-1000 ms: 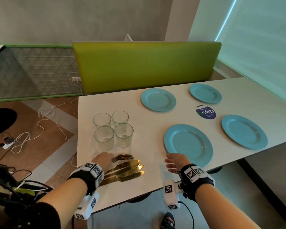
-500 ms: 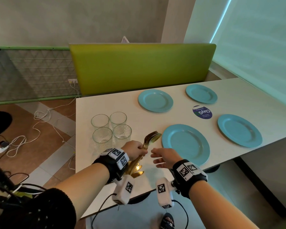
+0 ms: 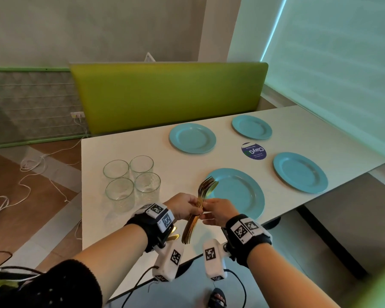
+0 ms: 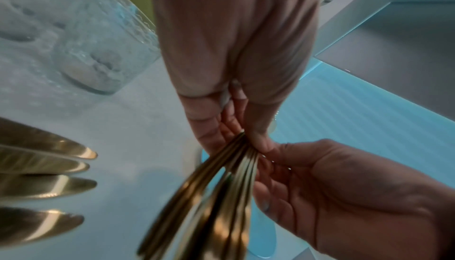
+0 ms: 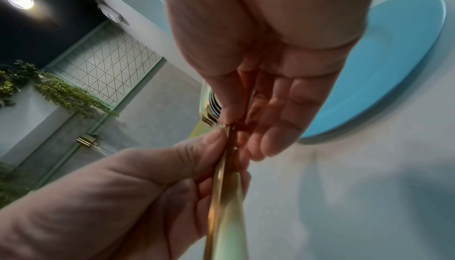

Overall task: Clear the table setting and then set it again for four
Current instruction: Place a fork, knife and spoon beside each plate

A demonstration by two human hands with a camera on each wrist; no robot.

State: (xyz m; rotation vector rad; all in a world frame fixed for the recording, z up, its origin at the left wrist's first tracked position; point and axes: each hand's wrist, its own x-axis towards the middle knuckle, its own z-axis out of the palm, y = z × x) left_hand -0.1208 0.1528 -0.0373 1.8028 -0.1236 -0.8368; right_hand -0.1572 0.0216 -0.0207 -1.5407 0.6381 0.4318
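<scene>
Four plates are sitting on the tabletop (image 3: 125,150): the near plate (image 3: 238,192) in front, a far left plate (image 3: 192,138) behind it, a far right plate (image 3: 252,126) and a right plate (image 3: 300,172). A round sticker (image 3: 253,151) is lying between them. Four glasses (image 3: 131,181) are standing together to the left. The left hand (image 3: 185,206) and right hand (image 3: 218,211) are holding a bunch of forks (image 3: 200,203) up over the near plate's left edge. Knives (image 4: 44,182) are lying on the tabletop in front of the glasses. A bench back (image 3: 169,96) is standing behind the tabletop.

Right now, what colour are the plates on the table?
Light blue plates, clearest in the head view.
</scene>
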